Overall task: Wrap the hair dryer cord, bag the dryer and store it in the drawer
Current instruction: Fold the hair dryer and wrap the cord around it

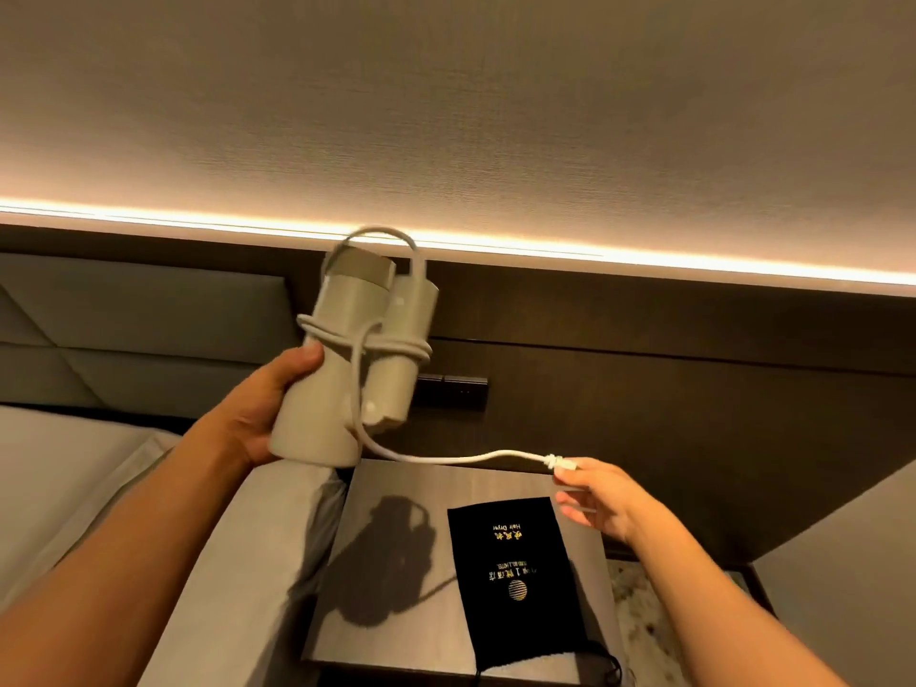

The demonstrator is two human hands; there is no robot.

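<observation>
Dryer: hair dryer (pixel 342 359) held up at frame centre, left hand (pixel 262 409) closed around its barrel.
Cord: cord (pixel 446 458) partly looped; right hand (pixel 602 503) pinches the plug end.
Advice: keep tension, lay turns side by side.
Bag: black bag (pixel 515 567) flat on the surface (pixel 396 498), lower centre.

The room is dim and warm-toned. A glowing LED strip (pixel 495 245) along the dark wooden wall panel is the brightest source, slightly blown out. Below it, the grey nightstand top (pixel 396 493) carries a sharp dark shadow. The pale folded hair dryer (pixel 347 349) shows motion blur. Straight lines bow towards the edges.
</observation>
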